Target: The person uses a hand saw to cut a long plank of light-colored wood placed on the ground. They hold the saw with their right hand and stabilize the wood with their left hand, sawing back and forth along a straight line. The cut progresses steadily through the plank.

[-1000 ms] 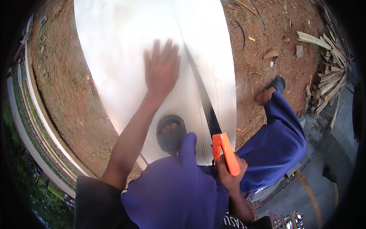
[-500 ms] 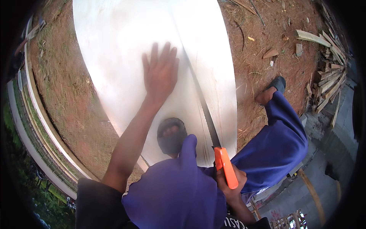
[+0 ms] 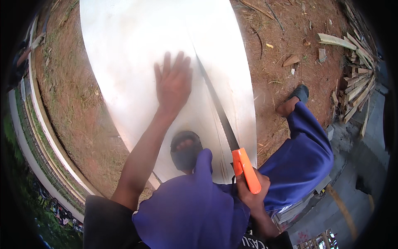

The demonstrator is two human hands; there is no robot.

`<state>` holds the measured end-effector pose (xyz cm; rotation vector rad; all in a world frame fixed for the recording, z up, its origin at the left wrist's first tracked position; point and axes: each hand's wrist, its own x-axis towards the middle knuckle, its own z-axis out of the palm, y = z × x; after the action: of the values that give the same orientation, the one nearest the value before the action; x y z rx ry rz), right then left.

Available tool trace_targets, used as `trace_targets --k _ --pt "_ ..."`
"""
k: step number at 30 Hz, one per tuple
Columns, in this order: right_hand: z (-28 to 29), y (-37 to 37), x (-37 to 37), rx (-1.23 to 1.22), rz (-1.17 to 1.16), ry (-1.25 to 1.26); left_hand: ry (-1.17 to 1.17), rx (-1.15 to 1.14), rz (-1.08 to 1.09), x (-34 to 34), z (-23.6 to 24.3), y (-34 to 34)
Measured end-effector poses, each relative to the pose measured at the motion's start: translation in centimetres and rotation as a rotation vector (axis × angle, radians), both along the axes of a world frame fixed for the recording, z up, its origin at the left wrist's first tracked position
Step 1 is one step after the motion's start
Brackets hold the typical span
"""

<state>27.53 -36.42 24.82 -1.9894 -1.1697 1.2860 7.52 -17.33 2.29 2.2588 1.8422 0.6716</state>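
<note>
A long pale board [image 3: 137, 74] stretches away in front of me. My left hand [image 3: 174, 85] lies flat on it with the fingers spread, left of the saw. My right hand [image 3: 253, 189] is wrapped round the orange handle of a handsaw [image 3: 247, 171]. Its dark toothed blade slants forward and left over the board, and the far tip meets a thin line in the surface. Glare hides how deep the blade sits. My sandalled left foot [image 3: 185, 151] rests on the board, near its close end.
My right foot [image 3: 296, 99] stands on the brown earth beside the board. Scrap wood pieces lie on the ground, and a pile of offcuts [image 3: 358, 93] sits at the far right by a grey slab. Along the left runs a pale curved edge [image 3: 52, 137]; another person's hand [image 3: 38, 40] shows at upper left.
The saw and my right hand have moved a little forward, away from me. My left hand stays flat on the board, and my feet keep their places.
</note>
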Motion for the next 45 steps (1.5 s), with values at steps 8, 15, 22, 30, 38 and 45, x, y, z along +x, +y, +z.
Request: trace_targets --k 8,15,22,30,38,45 --pt "-10.6 15.1 -3.7 0.021 -0.111 0.081 0.048 -0.034 -0.023 1.0 0.1 0.3" --pt "-3.8 4.5 -2.0 -0.018 -0.091 0.051 0.049 -0.044 0.013 -0.2 0.1 -0.8" --pt "-6.0 6.3 -1.8 0.012 -0.094 0.102 0.033 -0.042 0.01 0.1 -0.2 -0.4" --pt "-6.6 9.4 -2.8 -0.051 -0.096 0.082 0.06 -0.033 0.013 -0.4 0.2 -0.1" --pt "-4.8 5.2 -2.0 0.03 -0.041 0.015 0.025 -0.053 0.0 0.6 -0.1 -0.4" --pt "-8.9 12.2 -3.6 -0.046 -0.109 0.101 0.035 -0.031 -0.022 0.3 0.1 0.2"
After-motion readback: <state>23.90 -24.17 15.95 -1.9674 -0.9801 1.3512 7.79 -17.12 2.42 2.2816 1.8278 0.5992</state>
